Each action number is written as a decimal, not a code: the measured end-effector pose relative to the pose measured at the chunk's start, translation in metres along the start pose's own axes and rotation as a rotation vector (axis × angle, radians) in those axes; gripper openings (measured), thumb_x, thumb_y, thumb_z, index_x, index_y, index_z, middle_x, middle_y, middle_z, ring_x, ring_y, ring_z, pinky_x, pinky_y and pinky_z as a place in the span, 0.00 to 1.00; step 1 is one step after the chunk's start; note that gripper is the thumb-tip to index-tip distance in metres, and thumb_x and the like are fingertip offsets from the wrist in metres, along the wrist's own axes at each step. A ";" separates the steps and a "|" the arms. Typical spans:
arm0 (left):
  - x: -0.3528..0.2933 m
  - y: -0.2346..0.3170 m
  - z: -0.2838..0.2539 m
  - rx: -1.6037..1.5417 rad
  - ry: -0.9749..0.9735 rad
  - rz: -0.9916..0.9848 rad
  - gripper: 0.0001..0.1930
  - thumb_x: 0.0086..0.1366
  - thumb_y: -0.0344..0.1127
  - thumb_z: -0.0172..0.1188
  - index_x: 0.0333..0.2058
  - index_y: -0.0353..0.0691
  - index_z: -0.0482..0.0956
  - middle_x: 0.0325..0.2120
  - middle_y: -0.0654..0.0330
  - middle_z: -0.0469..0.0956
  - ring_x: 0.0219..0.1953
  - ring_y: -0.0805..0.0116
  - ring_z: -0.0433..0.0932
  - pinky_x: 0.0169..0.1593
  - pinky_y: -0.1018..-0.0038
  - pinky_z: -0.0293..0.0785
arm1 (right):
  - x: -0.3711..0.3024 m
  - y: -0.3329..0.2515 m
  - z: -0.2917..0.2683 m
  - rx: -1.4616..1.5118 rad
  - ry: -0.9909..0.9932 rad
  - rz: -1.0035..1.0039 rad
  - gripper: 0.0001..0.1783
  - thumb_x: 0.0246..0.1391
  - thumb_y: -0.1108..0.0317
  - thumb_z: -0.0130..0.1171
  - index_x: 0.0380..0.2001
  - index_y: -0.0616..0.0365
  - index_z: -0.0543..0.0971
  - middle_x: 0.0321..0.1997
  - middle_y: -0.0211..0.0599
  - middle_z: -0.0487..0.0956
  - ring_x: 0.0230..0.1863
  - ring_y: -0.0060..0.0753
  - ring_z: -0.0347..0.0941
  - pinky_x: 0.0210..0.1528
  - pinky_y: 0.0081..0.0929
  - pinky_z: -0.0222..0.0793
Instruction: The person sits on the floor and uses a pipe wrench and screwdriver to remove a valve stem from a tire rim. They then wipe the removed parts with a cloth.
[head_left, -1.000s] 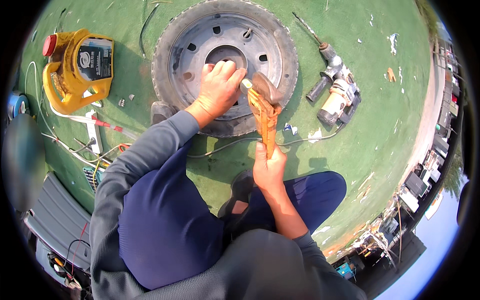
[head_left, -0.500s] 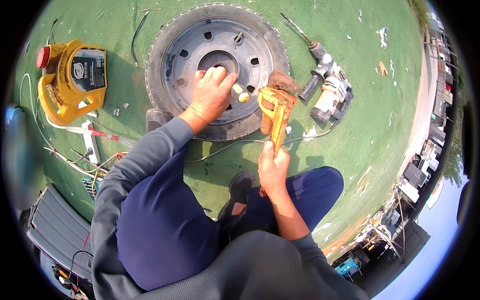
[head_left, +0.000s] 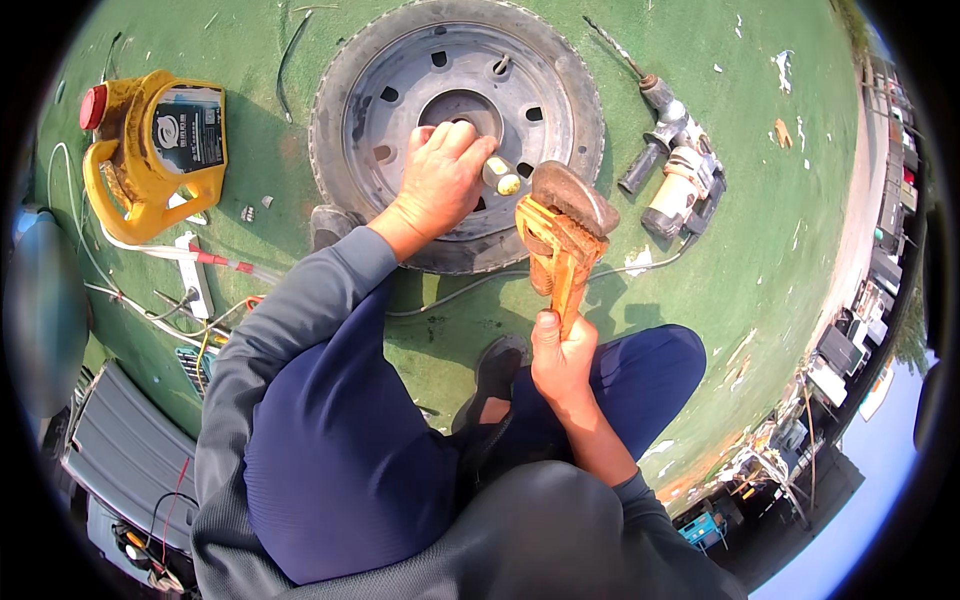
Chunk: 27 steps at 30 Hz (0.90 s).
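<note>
A tyre on a grey steel rim lies flat on the green ground in front of me. Over its hub, my left hand is wrapped round what looks like a screwdriver; only the butt of its handle, grey with a pale yellow end, sticks out, and its shaft is hidden. My right hand grips the handle of a worn orange pipe wrench. The wrench's heavy jaw is up, just right of the screwdriver's butt and apart from it.
Right of the tyre lies a rotary hammer drill with a long bit and a cord. A yellow jug with a red cap stands at left, near a white power strip and cables. A grey case sits at lower left.
The pipe wrench has lifted and tilted, its jaw nearer to me. My left hand keeps its hold on the screwdriver over the hub. The whole view has shifted slightly.
</note>
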<state>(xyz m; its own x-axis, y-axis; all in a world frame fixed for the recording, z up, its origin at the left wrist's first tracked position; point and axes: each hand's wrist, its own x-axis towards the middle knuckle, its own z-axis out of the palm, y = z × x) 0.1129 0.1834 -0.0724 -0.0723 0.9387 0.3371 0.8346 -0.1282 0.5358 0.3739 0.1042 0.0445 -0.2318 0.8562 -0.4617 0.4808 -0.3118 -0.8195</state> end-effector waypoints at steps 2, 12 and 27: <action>0.009 0.001 -0.024 -0.174 0.065 -0.082 0.18 0.54 0.26 0.70 0.45 0.44 0.83 0.35 0.58 0.75 0.40 0.53 0.77 0.46 0.60 0.71 | -0.008 0.003 -0.011 0.027 0.045 0.020 0.30 0.73 0.44 0.58 0.24 0.58 0.70 0.19 0.23 0.68 0.20 0.16 0.62 0.22 0.23 0.56; 0.034 -0.050 -0.047 -0.824 0.204 -0.679 0.17 0.69 0.37 0.73 0.49 0.34 0.80 0.38 0.65 0.82 0.41 0.78 0.80 0.48 0.76 0.78 | 0.008 -0.025 -0.020 0.196 0.167 0.199 0.30 0.73 0.41 0.56 0.27 0.54 0.66 0.17 0.23 0.62 0.15 0.15 0.55 0.17 0.21 0.47; 0.032 -0.060 -0.033 -0.855 -0.007 -0.631 0.10 0.67 0.33 0.73 0.41 0.36 0.82 0.32 0.62 0.85 0.35 0.76 0.82 0.41 0.74 0.79 | 0.045 -0.057 -0.021 -0.008 0.002 0.079 0.29 0.74 0.43 0.56 0.27 0.54 0.66 0.17 0.23 0.63 0.15 0.13 0.54 0.17 0.19 0.48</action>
<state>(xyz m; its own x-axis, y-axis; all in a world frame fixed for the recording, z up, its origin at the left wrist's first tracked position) 0.0428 0.2109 -0.0679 -0.3523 0.9153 -0.1950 -0.0147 0.2029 0.9791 0.3540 0.1692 0.0772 -0.1908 0.8301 -0.5240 0.5045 -0.3750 -0.7777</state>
